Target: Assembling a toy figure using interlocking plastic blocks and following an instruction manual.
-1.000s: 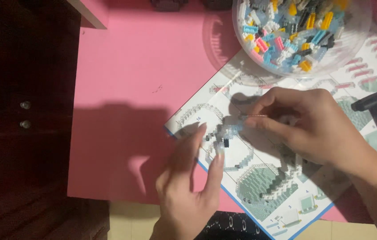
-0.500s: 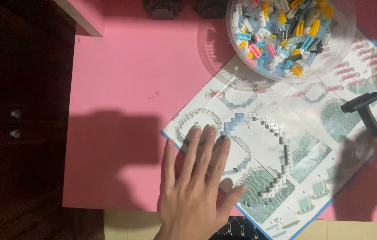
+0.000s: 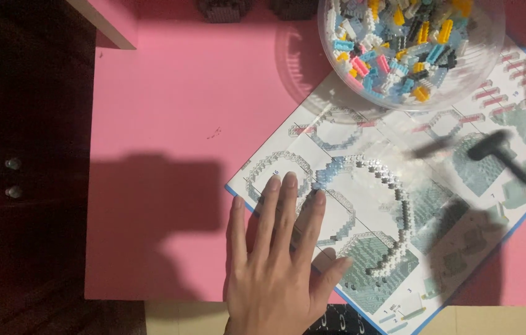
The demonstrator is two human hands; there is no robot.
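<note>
From my head camera, looking straight down, my left hand lies flat and open, fingers spread only a little, palm down on the lower left corner of the instruction sheet. My fingertips rest just beside the left end of the curved chain of small bricks, a thin arc of white, pale blue and dark pieces that runs across the middle of the sheet and bends down toward its lower edge. The hand holds nothing.

My right hand is barely in view: only a dark blur shows at the lower right edge, so I cannot tell whether it is wide or closed. A small black hammer hangs over the right part of the sheet, head toward the middle, handle running off to the right; it is blurred, and I think that hand has the handle, though the grip itself is out of sight.

The sheet lies askew on the pink table. A clear round bowl of mixed coloured bricks overlaps its upper edge.
</note>
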